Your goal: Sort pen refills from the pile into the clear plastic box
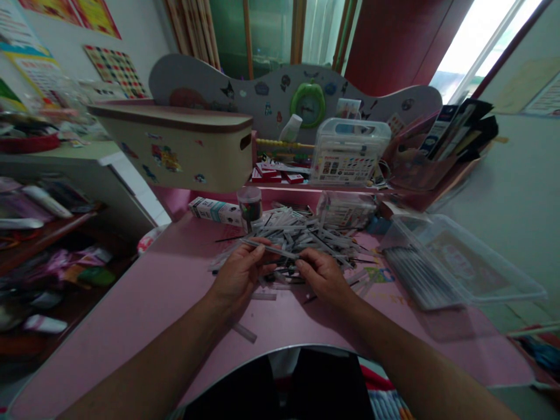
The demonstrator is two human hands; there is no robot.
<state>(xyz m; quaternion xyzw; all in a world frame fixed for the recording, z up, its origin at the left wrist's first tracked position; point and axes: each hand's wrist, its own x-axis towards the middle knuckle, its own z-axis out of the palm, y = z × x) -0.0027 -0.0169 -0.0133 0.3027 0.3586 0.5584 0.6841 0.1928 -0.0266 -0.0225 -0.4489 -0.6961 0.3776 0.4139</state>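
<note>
My left hand (240,274) grips a thin pen refill in a clear plastic sleeve (269,249), which points right across the pile. My right hand (322,275) sits just beyond the sleeve's tip, its fingers pinched together over the pile. Whether those fingers hold anything is hidden. The loose heap of sleeved refills (297,236) lies on the pink desk (161,280), directly beyond and beneath both hands. A single sleeved refill (244,332) lies apart, close to the desk's near edge.
A clear plastic box (455,262) holding rows of refills lies to the right of the heap. Behind it stand a small cup (249,209), a printed carton (214,211), a clear case (350,151) and a beige storage bin (170,146). Shelves stand at left.
</note>
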